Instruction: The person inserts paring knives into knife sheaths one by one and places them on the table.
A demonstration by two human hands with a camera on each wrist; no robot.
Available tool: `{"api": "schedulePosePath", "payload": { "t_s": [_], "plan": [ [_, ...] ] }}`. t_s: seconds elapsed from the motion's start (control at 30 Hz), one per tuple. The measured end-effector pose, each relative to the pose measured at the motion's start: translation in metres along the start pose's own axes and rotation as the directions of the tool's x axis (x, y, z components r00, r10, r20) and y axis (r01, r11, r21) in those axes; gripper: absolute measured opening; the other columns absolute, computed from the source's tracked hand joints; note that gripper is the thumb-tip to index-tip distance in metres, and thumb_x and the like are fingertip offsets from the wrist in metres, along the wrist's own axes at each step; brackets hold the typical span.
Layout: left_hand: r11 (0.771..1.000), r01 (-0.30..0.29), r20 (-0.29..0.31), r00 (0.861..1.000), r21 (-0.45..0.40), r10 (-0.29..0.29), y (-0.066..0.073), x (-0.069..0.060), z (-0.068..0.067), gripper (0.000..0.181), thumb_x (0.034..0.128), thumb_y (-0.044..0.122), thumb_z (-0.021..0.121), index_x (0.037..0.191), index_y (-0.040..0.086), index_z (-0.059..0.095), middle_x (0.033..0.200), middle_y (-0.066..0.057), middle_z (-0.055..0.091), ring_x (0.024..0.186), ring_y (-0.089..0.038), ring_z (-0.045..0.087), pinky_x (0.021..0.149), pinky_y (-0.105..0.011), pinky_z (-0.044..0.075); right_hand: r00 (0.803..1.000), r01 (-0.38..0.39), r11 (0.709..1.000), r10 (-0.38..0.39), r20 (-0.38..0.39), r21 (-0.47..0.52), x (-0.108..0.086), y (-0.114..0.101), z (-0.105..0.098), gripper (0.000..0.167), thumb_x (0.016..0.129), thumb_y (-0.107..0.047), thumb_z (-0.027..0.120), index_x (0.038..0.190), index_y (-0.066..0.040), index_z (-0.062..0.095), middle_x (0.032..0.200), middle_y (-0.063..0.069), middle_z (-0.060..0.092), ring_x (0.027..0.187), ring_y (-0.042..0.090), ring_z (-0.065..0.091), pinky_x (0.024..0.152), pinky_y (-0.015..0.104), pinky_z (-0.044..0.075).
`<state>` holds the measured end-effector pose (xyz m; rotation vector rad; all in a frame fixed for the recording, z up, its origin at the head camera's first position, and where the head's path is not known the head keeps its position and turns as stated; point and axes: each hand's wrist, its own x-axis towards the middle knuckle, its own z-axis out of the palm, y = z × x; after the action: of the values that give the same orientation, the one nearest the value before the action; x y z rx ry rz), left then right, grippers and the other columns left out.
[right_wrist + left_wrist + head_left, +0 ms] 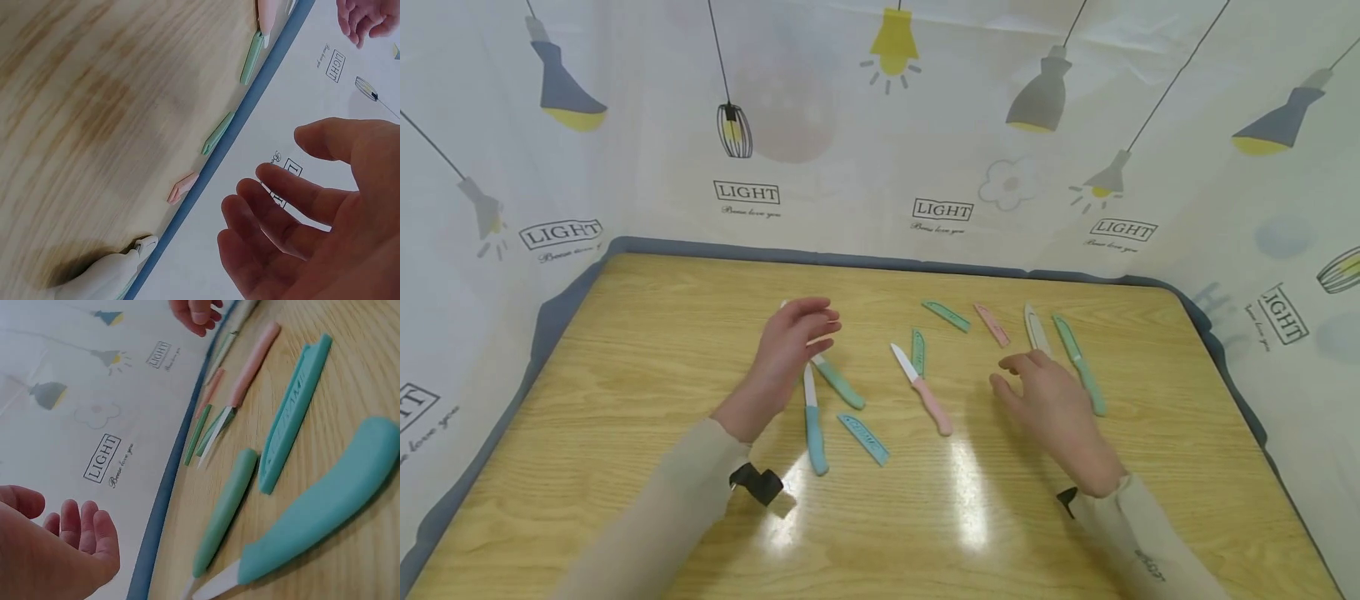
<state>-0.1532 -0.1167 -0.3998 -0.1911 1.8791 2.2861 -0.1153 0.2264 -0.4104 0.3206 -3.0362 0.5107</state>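
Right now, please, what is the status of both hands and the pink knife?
Left hand raised, empty. Right hand raised, empty. Pink knife lies between them, blade bare. Nothing covers its handle.

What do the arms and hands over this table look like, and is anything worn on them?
They are a person's. The left hand and right hand are bare, without gloves. The left sleeve and right sleeve are long and pale beige; the right one carries small dark lettering, too blurred to read. Each shows a small black piece near the hand.
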Motion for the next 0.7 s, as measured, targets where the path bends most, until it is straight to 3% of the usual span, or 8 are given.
{"api": "schedulePosePath", "payload": {
  "t_s": [0.27, 0.4, 0.5, 0.7],
  "plan": [
    [0.970, -0.074, 0.074, 0.996, 0.231, 0.059, 0.010, 0.013, 0.004, 0.040, 0.1077, 0.012, 0.052, 0.144, -0.005, 0.047, 0.138, -0.024, 0.057, 0.126, -0.034, 0.058, 0.110, -0.048, 0.048, 1.000, 0.004, 1.000, -0.004, 0.008, -0.010, 0.001, -0.005, 0.001, 0.037, 0.101, -0.029, 0.064, 0.122, 0.001, 0.071, 0.118, 0.020, 0.069, 0.094, 0.034, 0.069, 0.070, 0.047, 0.061],
    [0.946, -0.088, 0.046, 0.996, 0.313, 0.078, 0.013, 0.021, -0.004, 0.039, 0.1068, 0.010, 0.052, 0.143, -0.005, 0.048, 0.136, -0.022, 0.059, 0.126, -0.034, 0.056, 0.109, -0.048, 0.049, 1.000, 0.010, 1.000, -0.010, 0.001, -0.008, 0.001, -0.006, 0.003, 0.036, 0.100, -0.028, 0.065, 0.121, 0.000, 0.071, 0.118, 0.020, 0.069, 0.093, 0.034, 0.069, 0.069, 0.047, 0.061],
    [0.904, -0.118, 0.013, 0.992, 0.411, 0.124, 0.012, 0.028, -0.015, 0.038, 0.1066, 0.011, 0.052, 0.142, -0.004, 0.051, 0.135, -0.020, 0.060, 0.126, -0.033, 0.056, 0.108, -0.046, 0.049, 1.000, 0.018, 1.000, -0.018, -0.003, 0.000, 0.001, -0.007, 0.003, 0.035, 0.100, -0.026, 0.066, 0.121, 0.001, 0.071, 0.117, 0.021, 0.069, 0.091, 0.033, 0.068, 0.068, 0.046, 0.060],
    [0.771, -0.139, -0.024, 0.980, 0.622, 0.196, 0.010, 0.040, -0.038, 0.039, 0.1058, 0.014, 0.050, 0.140, -0.002, 0.054, 0.134, -0.018, 0.061, 0.125, -0.033, 0.058, 0.106, -0.045, 0.052, 1.000, 0.025, 1.000, -0.025, -0.013, -0.005, 0.001, -0.006, 0.007, 0.035, 0.101, -0.027, 0.065, 0.122, 0.000, 0.071, 0.116, 0.020, 0.069, 0.088, 0.031, 0.067, 0.067, 0.044, 0.059]
  ]
}}
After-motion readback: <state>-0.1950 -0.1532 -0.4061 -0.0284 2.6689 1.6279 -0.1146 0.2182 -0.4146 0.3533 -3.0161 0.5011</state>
